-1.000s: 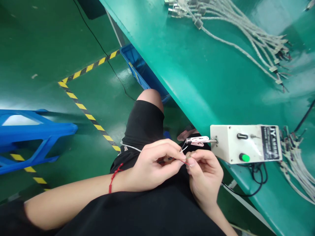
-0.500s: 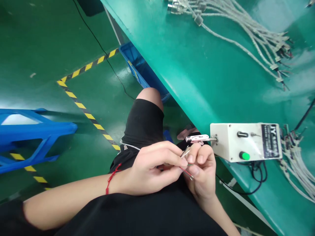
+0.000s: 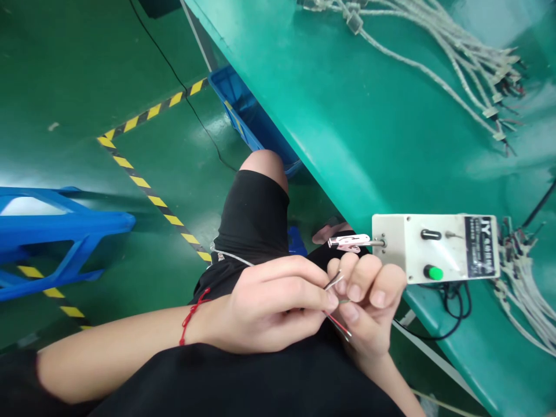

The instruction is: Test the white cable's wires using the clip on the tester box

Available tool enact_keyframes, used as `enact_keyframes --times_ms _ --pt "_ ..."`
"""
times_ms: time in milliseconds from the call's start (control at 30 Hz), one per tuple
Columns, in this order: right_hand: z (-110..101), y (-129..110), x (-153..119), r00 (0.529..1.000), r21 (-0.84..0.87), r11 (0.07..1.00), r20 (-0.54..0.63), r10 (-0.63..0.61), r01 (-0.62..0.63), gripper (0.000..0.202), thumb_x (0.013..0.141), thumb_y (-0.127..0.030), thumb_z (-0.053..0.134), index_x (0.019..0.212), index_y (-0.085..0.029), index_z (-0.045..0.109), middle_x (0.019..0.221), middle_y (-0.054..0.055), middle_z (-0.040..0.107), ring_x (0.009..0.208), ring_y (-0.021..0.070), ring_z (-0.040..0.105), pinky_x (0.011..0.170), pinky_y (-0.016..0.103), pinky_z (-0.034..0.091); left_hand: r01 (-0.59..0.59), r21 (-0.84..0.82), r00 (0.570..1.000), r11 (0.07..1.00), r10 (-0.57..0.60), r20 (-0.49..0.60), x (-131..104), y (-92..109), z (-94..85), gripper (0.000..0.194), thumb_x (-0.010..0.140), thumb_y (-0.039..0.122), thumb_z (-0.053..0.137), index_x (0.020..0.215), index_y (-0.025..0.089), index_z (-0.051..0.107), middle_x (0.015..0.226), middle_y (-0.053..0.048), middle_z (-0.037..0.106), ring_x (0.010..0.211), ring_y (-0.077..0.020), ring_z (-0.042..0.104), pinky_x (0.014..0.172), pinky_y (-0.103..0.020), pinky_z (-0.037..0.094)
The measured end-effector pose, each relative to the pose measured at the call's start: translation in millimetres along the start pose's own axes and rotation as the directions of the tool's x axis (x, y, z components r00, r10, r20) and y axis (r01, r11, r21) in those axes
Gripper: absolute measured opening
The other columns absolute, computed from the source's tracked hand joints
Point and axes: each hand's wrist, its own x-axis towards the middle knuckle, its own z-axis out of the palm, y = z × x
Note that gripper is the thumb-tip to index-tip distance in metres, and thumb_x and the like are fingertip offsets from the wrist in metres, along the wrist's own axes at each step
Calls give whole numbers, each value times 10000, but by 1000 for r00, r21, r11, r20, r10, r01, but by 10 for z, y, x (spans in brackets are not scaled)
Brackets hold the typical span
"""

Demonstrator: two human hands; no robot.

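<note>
My left hand (image 3: 282, 304) pinches a cable end between thumb and fingers, over my lap. Thin wires fan out from the pinch: red wires (image 3: 337, 324) point down to the right, and dark and white wires (image 3: 333, 282) point up to the right. Close against it, my right hand (image 3: 369, 298) is closed at the fingertips around a thin greenish wire, its other fingers curled. Just above the right hand is the metal clip (image 3: 350, 242) on the shaft of a white machine box (image 3: 438, 249) with a green knob.
White cables (image 3: 417, 69) with bared ends lie on the green table (image 3: 339, 133). More cables (image 3: 527, 289) lie right of the machine. A blue bin (image 3: 256, 121) stands under the table edge, and a blue stool (image 3: 87, 226) is at the left.
Both hands have shifted slightly right and down with the wires. The fingers of my right hand have spread a little and moved nearer the machine box.
</note>
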Motion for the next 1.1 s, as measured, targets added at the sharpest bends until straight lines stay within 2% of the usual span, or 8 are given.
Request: enact_keyframes --times_ms 100,467,667,767,867,967,1033,1100 --pt "-1 -33 23 999 -19 999 17 -34 34 365 840 -201 746 830 -299 394 684 -51 395 587 165 514 520 324 519 -10 15 1000 1000 10 0 -2 16 -11 207 846 2 711 988 152 703 911 -88 758 783 -161 768 738 -214 666" --pt "48 -120 54 999 75 996 -9 -50 51 379 782 -53 733 820 -280 432 796 -36 449 594 135 548 508 341 502 -26 31 998 999 25 50 -31 53 -47 210 863 41 737 1042 147 710 993 -116 767 817 -170 776 775 -219 670" --pt "60 -147 43 999 44 998 -17 -47 48 345 822 -89 718 832 -272 426 814 -37 417 627 127 544 555 336 510 -36 36 999 999 35 38 -43 40 -3 197 859 24 738 1027 124 712 983 -120 759 808 -160 759 764 -209 655" --pt "46 -149 29 999 36 998 -15 -45 45 368 795 -54 726 855 -278 440 841 -36 431 636 125 548 574 335 522 -9 41 1000 999 9 20 -14 55 12 208 853 -14 703 1010 123 707 965 -113 757 814 -158 751 761 -205 641" --pt "28 -144 33 998 -3 998 -25 -60 60 389 761 -16 732 895 -284 485 906 -24 466 652 119 548 594 334 533 41 27 999 999 -41 11 18 76 19 200 863 -23 657 989 125 707 888 -90 746 769 -142 720 715 -198 615" --pt "19 -128 50 997 -81 994 -26 -74 72 339 783 -80 754 941 -297 546 909 -13 498 685 140 550 626 347 543 138 -40 990 990 -138 -17 27 84 34 143 862 1 678 943 111 721 802 -64 716 641 -103 630 585 -186 532" --pt "19 -111 62 998 -139 988 -14 -65 62 267 809 -145 770 953 -292 600 896 -1 520 726 162 560 648 357 540 288 -145 954 946 -297 -39 21 79 56 87 874 44 701 910 120 723 777 -43 689 612 -89 579 542 -188 474" --pt "22 -90 68 999 -179 983 -8 -51 48 187 832 -178 772 935 -273 649 881 9 535 757 172 565 665 355 529 448 -281 880 849 -474 -30 14 70 81 29 893 99 717 889 127 718 747 -20 645 613 -85 540 538 -192 441"
